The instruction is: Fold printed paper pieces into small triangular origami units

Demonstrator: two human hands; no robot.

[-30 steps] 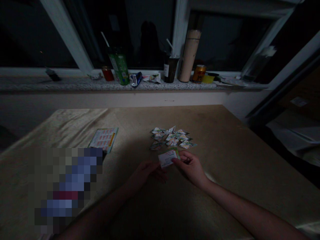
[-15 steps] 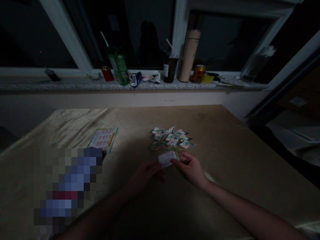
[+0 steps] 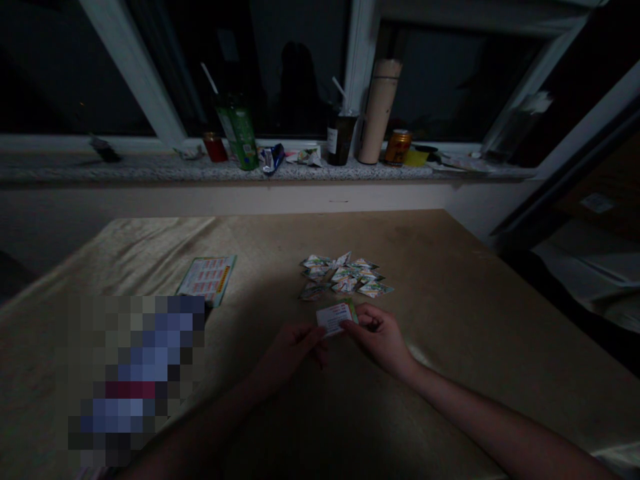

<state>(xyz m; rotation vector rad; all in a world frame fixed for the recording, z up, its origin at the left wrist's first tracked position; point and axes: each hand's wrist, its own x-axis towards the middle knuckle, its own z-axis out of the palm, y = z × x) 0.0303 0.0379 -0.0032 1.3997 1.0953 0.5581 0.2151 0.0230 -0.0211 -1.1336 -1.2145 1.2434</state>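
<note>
Between my two hands is a small piece of printed paper (image 3: 332, 317), white with red and dark print and a green edge on its right. My left hand (image 3: 299, 343) pinches its lower left corner with thumb and fingers. On the right side, my right hand (image 3: 381, 333) grips the paper, thumb on top and fingers behind. Just beyond it lie several folded paper pieces (image 3: 345, 273), pointed in shape and grouped close together on the table. Whether the held paper is folded in layers is hard to make out in the dim light.
A printed sheet (image 3: 207, 279) lies left on the cloth-covered table (image 3: 450, 287), beside a pixelated bluish patch (image 3: 155, 353). Along the windowsill (image 3: 300, 173) stand a green bottle (image 3: 243, 137), a dark cup with a straw (image 3: 341, 140), a tall pinkish flask (image 3: 379, 113) and an orange can (image 3: 399, 148).
The paper has tilted slightly in my fingers, its right edge a little lower. Both hands stay almost where they were, and the folded pieces have not moved.
</note>
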